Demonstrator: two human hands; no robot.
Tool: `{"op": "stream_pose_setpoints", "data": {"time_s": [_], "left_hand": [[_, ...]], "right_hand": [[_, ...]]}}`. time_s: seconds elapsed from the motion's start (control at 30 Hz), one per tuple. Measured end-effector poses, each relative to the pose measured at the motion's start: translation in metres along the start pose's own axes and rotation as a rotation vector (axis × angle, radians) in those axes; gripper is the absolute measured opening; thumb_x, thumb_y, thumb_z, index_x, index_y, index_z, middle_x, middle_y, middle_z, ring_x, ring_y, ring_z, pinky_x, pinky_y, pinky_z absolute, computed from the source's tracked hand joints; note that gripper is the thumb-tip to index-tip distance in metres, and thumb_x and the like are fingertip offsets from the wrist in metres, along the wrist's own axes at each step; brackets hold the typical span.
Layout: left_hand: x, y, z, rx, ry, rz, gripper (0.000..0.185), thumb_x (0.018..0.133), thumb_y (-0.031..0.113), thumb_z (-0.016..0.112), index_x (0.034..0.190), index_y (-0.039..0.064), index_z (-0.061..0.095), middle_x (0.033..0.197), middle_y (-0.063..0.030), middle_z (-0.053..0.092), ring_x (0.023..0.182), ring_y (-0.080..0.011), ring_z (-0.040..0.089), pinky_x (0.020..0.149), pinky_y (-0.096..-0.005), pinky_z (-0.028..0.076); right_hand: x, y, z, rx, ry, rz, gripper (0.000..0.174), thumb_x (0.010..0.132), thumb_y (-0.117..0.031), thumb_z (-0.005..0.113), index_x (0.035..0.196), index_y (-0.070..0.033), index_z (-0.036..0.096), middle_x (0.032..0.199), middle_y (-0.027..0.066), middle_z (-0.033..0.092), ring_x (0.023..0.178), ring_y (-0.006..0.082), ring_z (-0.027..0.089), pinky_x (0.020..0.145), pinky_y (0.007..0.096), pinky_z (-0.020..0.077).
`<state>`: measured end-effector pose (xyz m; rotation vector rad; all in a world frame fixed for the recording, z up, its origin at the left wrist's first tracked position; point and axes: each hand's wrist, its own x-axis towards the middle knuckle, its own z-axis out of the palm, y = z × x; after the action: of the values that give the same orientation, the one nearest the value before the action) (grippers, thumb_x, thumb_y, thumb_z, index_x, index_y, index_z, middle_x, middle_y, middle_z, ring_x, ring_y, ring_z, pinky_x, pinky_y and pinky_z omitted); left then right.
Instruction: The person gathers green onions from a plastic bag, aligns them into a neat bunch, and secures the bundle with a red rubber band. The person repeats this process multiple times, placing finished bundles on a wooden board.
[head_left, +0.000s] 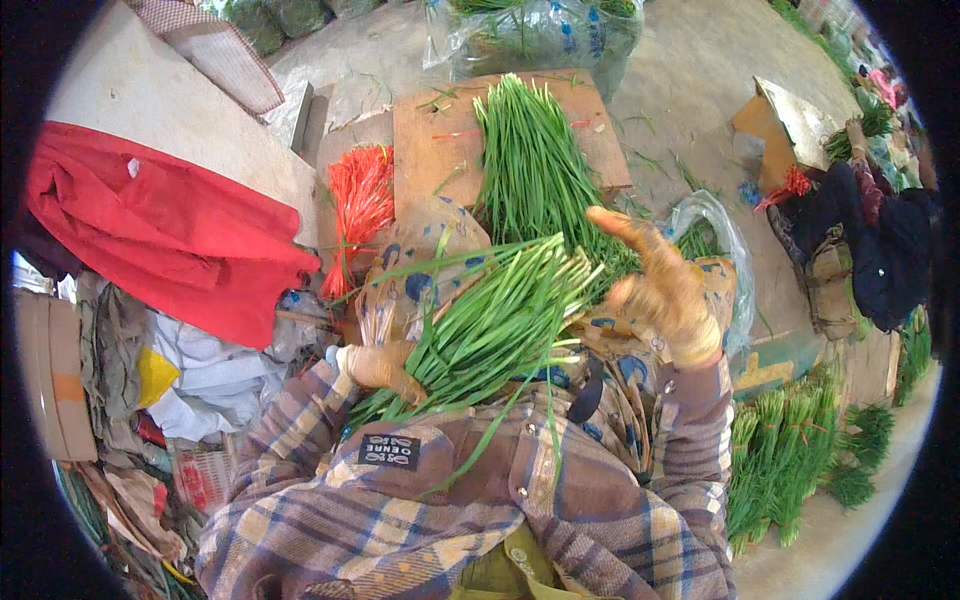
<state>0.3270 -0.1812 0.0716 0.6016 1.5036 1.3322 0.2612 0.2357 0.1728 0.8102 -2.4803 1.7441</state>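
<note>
My left hand (386, 371) grips a loose bunch of green garlic chives (487, 322) near its leafy end, held across my lap with the pale stem ends pointing right. My right hand (656, 285) is raised just right of those stem ends, fingers spread, slightly blurred, holding nothing. Beyond both hands, a larger pile of the same chives (529, 157) lies on a brown wooden board (435, 165), pale ends away from me. A red plastic tie strand (457, 136) runs out beside the pile. A bundle of red plastic ties (361, 199) sits left of the board.
A red cloth (172, 232) drapes over a pale surface at left. Clear plastic bags of greens (547, 45) stand beyond the board. Tied chive bundles (787, 450) lie on the floor at right. Further right, a person in dark clothes (889, 247) handles greens beside a small wooden stand (795, 124).
</note>
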Motion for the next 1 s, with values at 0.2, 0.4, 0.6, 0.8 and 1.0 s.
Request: {"op": "stream_pose_setpoints", "data": {"time_s": [0.2,0.4,0.6,0.8,1.0], "left_hand": [[0.014,0.027,0.001,-0.019,-0.039,-0.125,0.057,0.076,0.014,0.08,0.127,0.001,0.058,0.108,-0.0077,0.07,0.099,-0.0154,0.061,0.086,-0.0348,0.051],[0.014,0.065,0.013,0.168,0.06,-0.147,0.067,0.076,0.016,0.079,0.135,0.003,0.051,0.114,-0.0098,0.069,0.1,-0.0167,0.061,0.088,-0.0346,0.05],[-0.013,0.086,0.022,0.184,0.233,-0.291,0.072,0.077,0.026,0.08,0.136,0.001,0.048,0.117,-0.0146,0.067,0.105,-0.0215,0.063,0.094,-0.0357,0.048],[-0.025,0.096,0.033,0.588,0.649,-0.438,0.095,0.073,0.018,0.077,0.152,0.004,0.027,0.127,-0.0293,0.057,0.109,-0.0436,0.061,0.094,-0.0418,0.05],[0.005,0.094,0.041,0.89,0.812,-0.186,0.098,0.067,0.011,0.081,0.152,0.01,0.032,0.133,-0.0248,0.053,0.121,-0.0402,0.054,0.097,-0.042,0.048]], "right_hand": [[0.03,-0.04,0.038,-0.605,-0.182,-0.164,0.091,0.068,-0.044,0.084,0.144,-0.01,0.046,0.138,0.0219,0.052,0.131,0.0409,0.047,0.11,0.0438,0.0385],[0.036,-0.014,0.044,0.463,-0.082,0.476,0.023,0.09,-0.025,0.068,0.103,-0.006,0.07,0.101,0.0049,0.069,0.083,0.0158,0.063,0.077,0.032,0.0497],[-0.003,0.022,-0.004,0.686,0.537,0.347,0.032,0.099,-0.035,0.059,0.104,-0.004,0.065,0.082,0.0016,0.057,0.056,0.008,0.048,0.053,0.0235,0.0427],[-0.005,0.028,-0.016,-0.916,-0.068,0.563,0.053,0.088,-0.018,0.072,0.136,-0.006,0.055,0.12,0.012,0.065,0.114,0.0253,0.06,0.094,0.037,0.0479],[0.028,0.013,0.049,-0.409,0.161,0.154,0.042,0.082,-0.009,0.076,0.122,-0.008,0.064,0.111,0.0116,0.069,0.098,0.0233,0.067,0.086,0.0345,0.0528]]}}
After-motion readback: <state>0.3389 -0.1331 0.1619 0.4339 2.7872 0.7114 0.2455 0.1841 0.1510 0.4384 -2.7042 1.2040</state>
